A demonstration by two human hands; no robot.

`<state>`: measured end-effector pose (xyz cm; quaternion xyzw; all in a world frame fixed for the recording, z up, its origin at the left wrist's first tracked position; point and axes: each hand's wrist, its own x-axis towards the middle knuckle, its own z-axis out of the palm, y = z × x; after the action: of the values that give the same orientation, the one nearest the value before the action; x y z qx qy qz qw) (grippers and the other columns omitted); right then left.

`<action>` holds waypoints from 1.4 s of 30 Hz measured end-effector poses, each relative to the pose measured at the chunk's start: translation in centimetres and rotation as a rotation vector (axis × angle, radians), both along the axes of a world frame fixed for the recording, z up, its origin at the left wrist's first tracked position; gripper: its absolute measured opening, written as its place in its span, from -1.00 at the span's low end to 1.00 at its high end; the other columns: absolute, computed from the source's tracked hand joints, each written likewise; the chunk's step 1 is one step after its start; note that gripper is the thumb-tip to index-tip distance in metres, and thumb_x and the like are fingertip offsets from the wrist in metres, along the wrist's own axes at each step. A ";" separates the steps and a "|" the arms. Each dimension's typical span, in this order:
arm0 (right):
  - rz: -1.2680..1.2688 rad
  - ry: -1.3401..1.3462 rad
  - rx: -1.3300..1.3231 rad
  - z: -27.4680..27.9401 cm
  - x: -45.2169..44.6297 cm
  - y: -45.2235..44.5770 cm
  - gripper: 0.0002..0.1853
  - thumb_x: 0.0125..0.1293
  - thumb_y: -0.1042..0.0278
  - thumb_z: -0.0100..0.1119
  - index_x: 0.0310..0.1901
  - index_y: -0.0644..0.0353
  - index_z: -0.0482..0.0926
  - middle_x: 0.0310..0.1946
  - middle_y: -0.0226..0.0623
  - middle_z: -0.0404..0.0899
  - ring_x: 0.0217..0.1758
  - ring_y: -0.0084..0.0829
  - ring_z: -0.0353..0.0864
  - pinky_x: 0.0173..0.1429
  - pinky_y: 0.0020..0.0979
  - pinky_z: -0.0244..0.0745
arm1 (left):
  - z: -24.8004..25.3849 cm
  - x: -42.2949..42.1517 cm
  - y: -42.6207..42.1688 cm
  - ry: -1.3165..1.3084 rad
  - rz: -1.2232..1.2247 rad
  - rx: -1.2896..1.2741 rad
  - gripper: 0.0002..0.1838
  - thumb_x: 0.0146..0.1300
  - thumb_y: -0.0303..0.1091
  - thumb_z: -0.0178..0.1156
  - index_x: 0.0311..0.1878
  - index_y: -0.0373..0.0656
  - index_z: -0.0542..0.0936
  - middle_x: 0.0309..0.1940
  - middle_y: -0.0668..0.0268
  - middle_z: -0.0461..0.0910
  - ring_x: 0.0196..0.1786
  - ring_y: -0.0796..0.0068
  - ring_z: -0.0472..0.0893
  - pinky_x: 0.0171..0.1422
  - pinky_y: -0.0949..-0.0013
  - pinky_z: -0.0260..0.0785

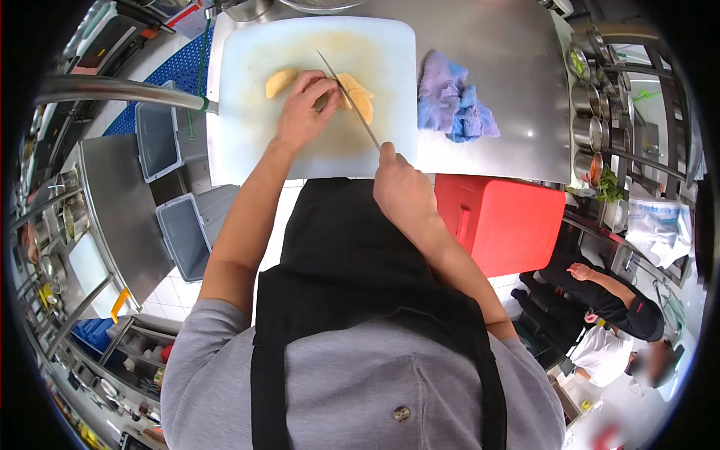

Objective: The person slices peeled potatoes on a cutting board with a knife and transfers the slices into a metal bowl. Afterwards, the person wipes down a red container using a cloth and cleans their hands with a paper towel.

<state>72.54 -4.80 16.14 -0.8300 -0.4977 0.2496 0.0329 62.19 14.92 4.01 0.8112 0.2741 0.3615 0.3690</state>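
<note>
On the white cutting board (390, 142) lie pale yellow pieces that look like peeled potato. My right hand (405, 187) is closed round the handle of a kitchen knife (358, 112). Its long blade slants up and left, across the cut potato (361, 103). Bent fingers of my left hand (306, 112) press against the potato's left side, close by the blade; they partly hide what they hold. Apart from these, a potato wedge (281, 82) rests to the left of my left hand.
A crumpled purple-blue cloth (450, 97) lies on the steel counter (517, 90) right of the board. Below the counter's front edge stands a red bin (510, 225). Grey tubs (184, 236) are at left. Another person (622, 300) works at lower right.
</note>
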 end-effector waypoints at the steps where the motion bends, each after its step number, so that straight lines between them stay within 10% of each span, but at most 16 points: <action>1: 0.000 0.008 -0.009 0.2 -0.1 -0.2 -0.83 0.39 0.52 -0.04 -0.03 0.38 0.37 -0.28 0.20 0.68 -0.25 0.25 0.75 -0.15 0.13 0.68 | 0.1 0.0 0.1 0.004 0.006 0.058 -0.80 0.28 -0.51 0.40 -0.04 -0.15 0.68 -0.03 0.24 0.58 -0.08 0.25 0.66 0.04 0.26 0.56; 42: 0.051 0.014 0.087 -5.4 1.8 5.0 -0.77 0.40 0.47 -0.03 0.01 0.38 0.40 -0.31 0.20 0.71 -0.24 0.21 0.77 -0.12 0.11 0.70 | -0.5 0.4 0.4 0.001 0.000 0.097 -0.83 0.31 -0.47 0.40 -0.05 -0.14 0.70 -0.02 0.25 0.56 -0.14 0.35 0.67 -0.04 0.34 0.65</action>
<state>74.33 0.16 10.73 -0.8132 -0.5287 0.2343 0.0659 62.59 15.36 3.52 0.8284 0.2562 0.3739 0.3290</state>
